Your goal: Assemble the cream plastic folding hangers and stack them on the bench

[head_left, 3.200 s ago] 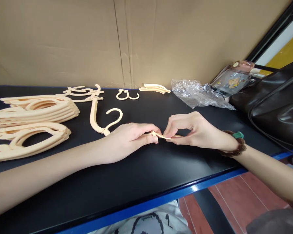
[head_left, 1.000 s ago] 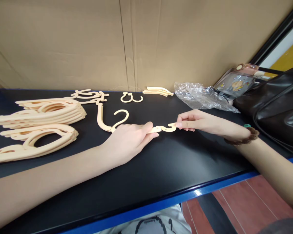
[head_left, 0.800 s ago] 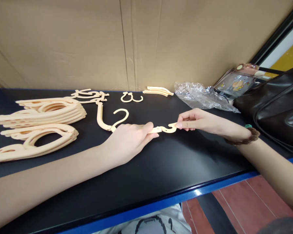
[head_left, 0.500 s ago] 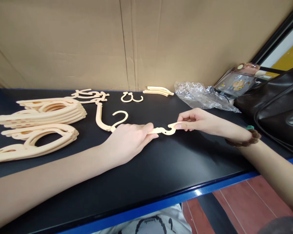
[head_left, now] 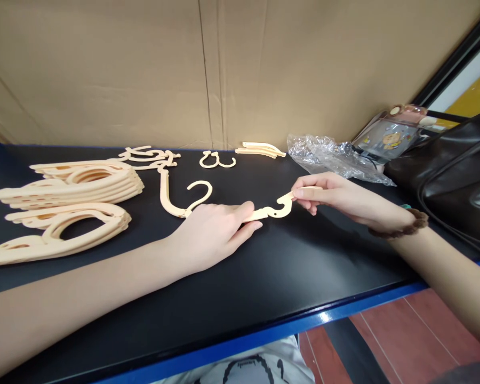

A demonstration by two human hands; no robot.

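My left hand [head_left: 216, 232] lies over a cream hanger [head_left: 168, 200] at the middle of the black table, its fingers closed on the right part of it. The hanger's hook [head_left: 208, 188] curves up behind that hand, and one arm of it reaches to the left. From the right, my right hand [head_left: 318, 193] pinches a curved cream piece [head_left: 285, 209] between thumb and fingers. The piece meets the hanger's end just beyond my left fingertips; whether the two are joined is too small to tell.
Stacked cream hangers [head_left: 68, 229] fill the left side. Along the back lie loose cream pieces [head_left: 144, 156], small hooks [head_left: 216, 160], thin strips [head_left: 260, 149] and a crumpled clear plastic bag [head_left: 332, 157]. A dark bag [head_left: 456, 176] stands at the right.
My right hand has shifted slightly up and to the right, and the curved piece now tilts upward more. My left hand stays on the hanger; the whole view has shifted slightly.
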